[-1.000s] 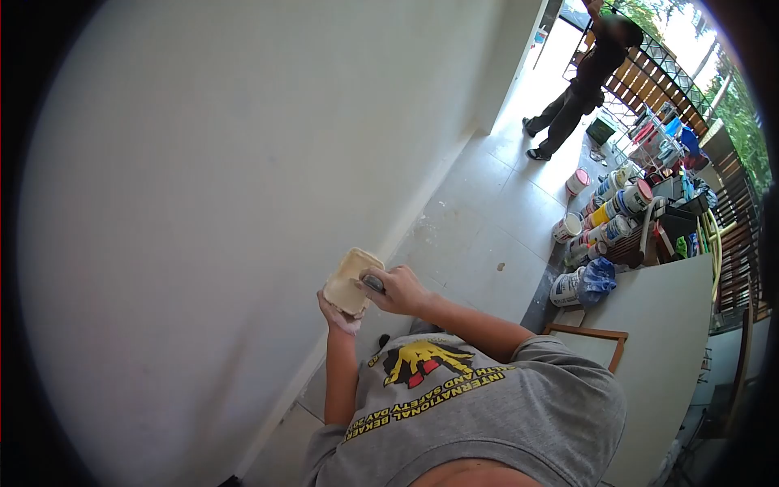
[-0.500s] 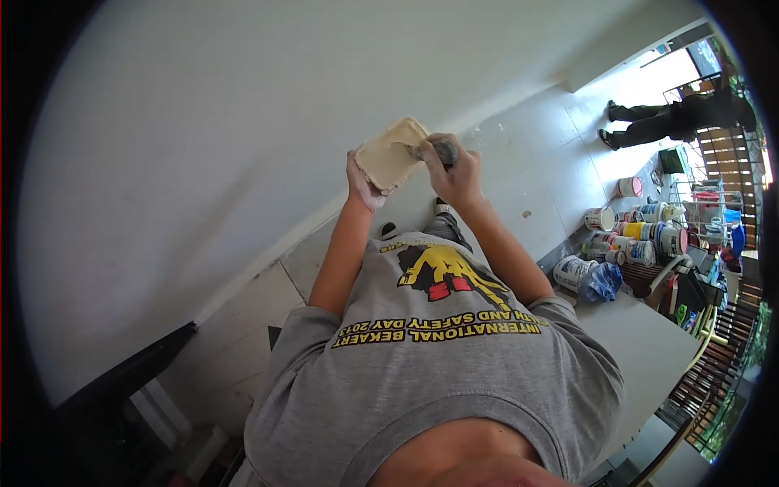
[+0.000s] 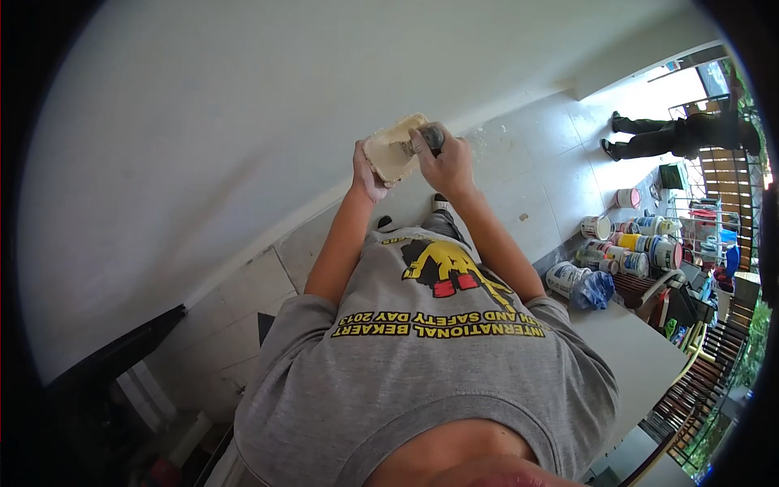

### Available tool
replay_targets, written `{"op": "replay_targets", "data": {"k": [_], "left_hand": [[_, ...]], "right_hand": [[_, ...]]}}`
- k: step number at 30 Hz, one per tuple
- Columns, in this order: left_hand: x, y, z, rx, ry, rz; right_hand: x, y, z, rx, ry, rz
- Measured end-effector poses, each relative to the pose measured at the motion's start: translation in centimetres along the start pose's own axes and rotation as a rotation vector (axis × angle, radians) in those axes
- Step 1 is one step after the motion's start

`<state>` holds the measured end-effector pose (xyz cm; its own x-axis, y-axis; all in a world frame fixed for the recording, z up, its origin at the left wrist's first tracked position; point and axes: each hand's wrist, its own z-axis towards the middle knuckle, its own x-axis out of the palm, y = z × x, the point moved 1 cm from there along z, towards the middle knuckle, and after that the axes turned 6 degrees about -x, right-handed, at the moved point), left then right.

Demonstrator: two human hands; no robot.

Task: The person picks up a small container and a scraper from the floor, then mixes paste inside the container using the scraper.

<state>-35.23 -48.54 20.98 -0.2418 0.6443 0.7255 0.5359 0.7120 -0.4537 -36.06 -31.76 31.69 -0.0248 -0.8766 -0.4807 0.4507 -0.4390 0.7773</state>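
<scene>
My left hand (image 3: 367,172) is wrapped round the lower left side of a shallow tray (image 3: 389,154) coated with cream-coloured paste. The tray is tilted, its open face showing, close to the white wall (image 3: 243,105). In my right hand (image 3: 446,162) is a tool with a dark rounded handle (image 3: 432,139). Its working end reaches into the tray and is mostly hidden by paste and fingers. Whitish residue covers parts of both hands.
Several paint buckets (image 3: 633,258) stand at the right, near a bucket with a blue plastic bag (image 3: 592,290). Another person (image 3: 690,136) in dark clothes stands at the far right. A pale board (image 3: 629,349) lies right of my torso. Dark furniture (image 3: 118,357) is at lower left.
The view has turned, so the person and buckets appear rotated and farther right. Both hands and the tray sit higher in view. The tool has shifted within the tray; both holds stay the same.
</scene>
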Motion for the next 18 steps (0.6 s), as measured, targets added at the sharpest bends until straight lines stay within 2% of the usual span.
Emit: {"op": "replay_targets", "data": {"k": [2,5,8,11,14,15,18], "left_hand": [[0.7,-0.3,-0.2,0.032,0.04,0.009],[-0.4,-0.1,0.4,0.021,0.025,0.026],[0.5,-0.3,0.0,0.042,0.017,0.046],[0.3,-0.1,-0.1,0.026,-0.039,0.031],[0.4,-0.4,-0.3,0.049,-0.005,0.011],[0.7,-0.4,-0.5,0.064,0.026,-0.002],[1.1,-0.7,-0.9,0.048,-0.106,0.035]], "right_hand": [[-0.1,-0.2,0.5,-0.066,-0.064,0.049],[-0.3,-0.2,0.6,-0.045,0.048,-0.052],[-0.9,0.0,0.8,-0.027,-0.136,0.141],[-0.5,-0.9,0.8,0.042,0.004,0.04],[-0.7,-0.8,-0.1,-0.139,-0.187,0.085],[-0.6,-0.7,0.3,-0.131,-0.119,0.027],[-0.7,0.3,0.2,-0.064,0.061,-0.125]]}}
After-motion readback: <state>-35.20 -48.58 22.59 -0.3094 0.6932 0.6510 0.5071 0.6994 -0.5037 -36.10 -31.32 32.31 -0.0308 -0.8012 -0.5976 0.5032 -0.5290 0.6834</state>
